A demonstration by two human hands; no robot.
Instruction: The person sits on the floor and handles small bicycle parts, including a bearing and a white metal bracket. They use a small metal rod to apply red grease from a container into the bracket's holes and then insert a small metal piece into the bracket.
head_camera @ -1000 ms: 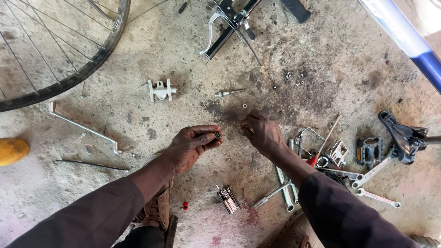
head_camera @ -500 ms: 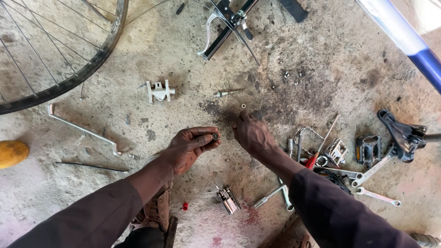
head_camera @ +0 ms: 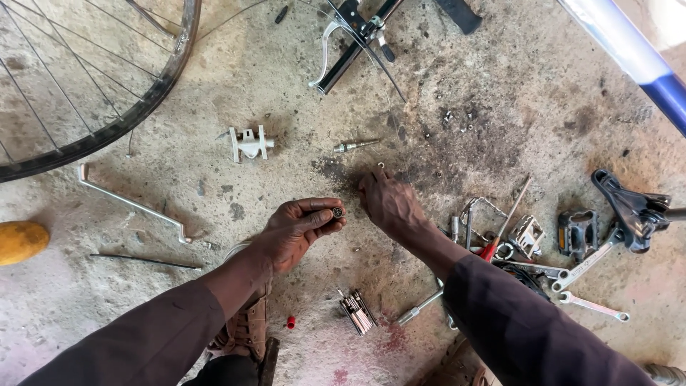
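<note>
Two hands at floor level: left hand (head_camera: 300, 229) pinches a small round part (head_camera: 336, 212); right hand (head_camera: 389, 204) fingertips curl onto the concrete floor (head_camera: 214, 93), grasp unclear

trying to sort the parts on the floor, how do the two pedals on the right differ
The silver pedal is a bare bright metal cage, while the black pedal is dark and blockier. The silver one lies turned at an angle, next to the red-handled screwdriver; the black one sits squarer, beside the black saddle. The black pedal looks somewhat larger. Both lie loose on the concrete floor, away from both hands.
</note>
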